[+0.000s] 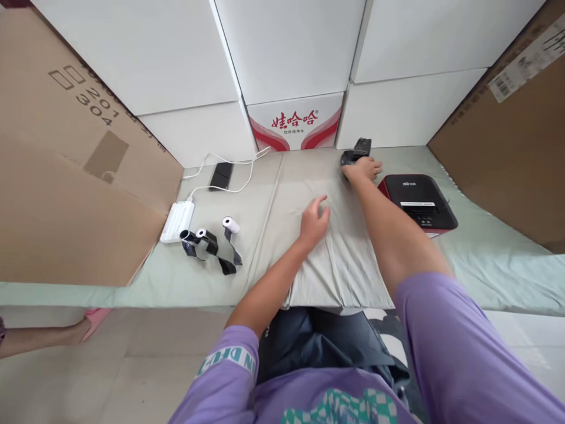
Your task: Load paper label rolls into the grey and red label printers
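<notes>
My right hand reaches to the back of the cloth-covered table and is on a small black device with a raised lid; its fingers are partly spread over the device's near side. My left hand is over the middle of the cloth with fingers curled and apart, holding nothing. A black and red printer sits to the right of my right forearm. At the left lie a white paper roll, a black roll and another dark roll, with dark strips trailing from them.
A white power bank with a white cable and a black phone are at the left. White boxes line the back. Large cardboard panels stand at the left and right. Another person's foot shows at lower left.
</notes>
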Demonstrator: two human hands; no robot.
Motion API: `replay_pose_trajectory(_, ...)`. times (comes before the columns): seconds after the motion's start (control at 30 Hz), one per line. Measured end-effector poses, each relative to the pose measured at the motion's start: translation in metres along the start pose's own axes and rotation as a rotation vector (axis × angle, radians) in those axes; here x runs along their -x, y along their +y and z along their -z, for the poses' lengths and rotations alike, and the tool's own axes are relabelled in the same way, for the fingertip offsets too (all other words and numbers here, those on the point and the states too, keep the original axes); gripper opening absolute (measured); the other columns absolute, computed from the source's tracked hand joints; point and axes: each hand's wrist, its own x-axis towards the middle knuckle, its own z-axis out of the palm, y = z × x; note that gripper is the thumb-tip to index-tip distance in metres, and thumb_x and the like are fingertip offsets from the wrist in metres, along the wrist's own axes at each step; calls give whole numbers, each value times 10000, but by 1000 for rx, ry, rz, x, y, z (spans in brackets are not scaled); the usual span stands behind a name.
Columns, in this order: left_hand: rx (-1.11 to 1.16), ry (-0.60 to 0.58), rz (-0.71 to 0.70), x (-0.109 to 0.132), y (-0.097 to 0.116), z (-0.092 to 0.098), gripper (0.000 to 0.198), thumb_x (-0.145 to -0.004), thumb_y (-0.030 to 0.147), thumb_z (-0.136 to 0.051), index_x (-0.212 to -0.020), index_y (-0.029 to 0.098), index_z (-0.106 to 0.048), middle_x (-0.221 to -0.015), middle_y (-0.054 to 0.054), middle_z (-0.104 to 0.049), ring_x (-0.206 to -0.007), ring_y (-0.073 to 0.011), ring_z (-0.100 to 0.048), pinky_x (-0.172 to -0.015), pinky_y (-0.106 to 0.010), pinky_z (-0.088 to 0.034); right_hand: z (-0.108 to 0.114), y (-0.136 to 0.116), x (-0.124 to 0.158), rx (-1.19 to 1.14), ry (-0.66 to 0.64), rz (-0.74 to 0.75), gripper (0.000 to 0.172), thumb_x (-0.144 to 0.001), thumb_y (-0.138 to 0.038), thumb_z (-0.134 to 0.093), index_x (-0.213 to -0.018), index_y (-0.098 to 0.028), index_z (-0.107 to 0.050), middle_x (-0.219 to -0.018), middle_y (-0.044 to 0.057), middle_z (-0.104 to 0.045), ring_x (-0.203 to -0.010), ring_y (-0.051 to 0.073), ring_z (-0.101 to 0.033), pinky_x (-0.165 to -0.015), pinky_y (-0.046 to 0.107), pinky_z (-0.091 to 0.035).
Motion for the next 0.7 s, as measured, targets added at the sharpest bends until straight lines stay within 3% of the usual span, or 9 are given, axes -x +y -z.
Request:
replay_pose_trajectory(0.07, 41, 108, 43, -8, -1, 12, 470, -1054, 312, -479, -1472, 176, -645, -1544, -138, -668, -1493, -265, -589, -1313, -440, -413, 6, -6, 39, 32, -71, -59, 800, -713, -304, -892, -1359, -6, -526, -1463, 384, -415, -1440, 510, -425, -1120, 712, -407)
replay_pose_trajectory(0.17, 49, 157, 110, -16, 0, 33, 519, -1085, 321, -429, -1538, 132, -599, -1615, -141, -605, -1544, -244, -541, -1328, -391, -381, 27, -3, 115, -24, -161, 124, 808, -686, -352, -865, -1364, -90, -513, -1425, 288, -456, -1412, 474, -415, -1158, 668, -383)
replay_pose_trajectory(0.23, 7, 126, 153, -14, 2, 45, 539, -1106, 333, -396, -1573, 127, -571, -1644, -124, -570, -1578, -228, -498, -1339, -364, -354, 45, 7, 165, -49, -208, 224, 832, -695, -409, -837, -1391, -118, -488, -1353, 239, -483, -1364, 462, -431, -1159, 668, -372)
replay_pose_trajectory(0.33, -89, 9, 176, -5, 5, 57, 548, -1131, 334, -346, -1591, 124, -556, -1649, -109, -556, -1593, -208, -471, -1351, -342, -316, 67, 20, 221, 0, -227, 261, 870, -724, -430, -798, -1449, -112, -436, -1321, 223, -467, -1305, 442, -452, -1136, 657, -393)
replay_pose_trajectory(0.53, -316, -243, 188, 12, 1, 74, 526, -1152, 295, -285, -1624, 250, -513, -1697, -50, -497, -1657, -206, -354, -1398, -561, -7, 69, 28, 269, 45, -199, 236, 945, -748, -395, -808, -1523, -82, -367, -1362, 255, -424, -1296, 427, -443, -1122, 637, -430)
replay_pose_trajectory(0.7, -423, -216, 167, 30, 0, 84, 551, -1152, 299, -235, -1636, 230, -489, -1705, -76, -493, -1663, -211, -343, -1400, -573, -36, 61, 34, 284, 31, -218, 258, 1011, -737, -414, -843, -1552, -87, -343, -1381, 269, -432, -1312, 431, -443, -1116, 649, -440)
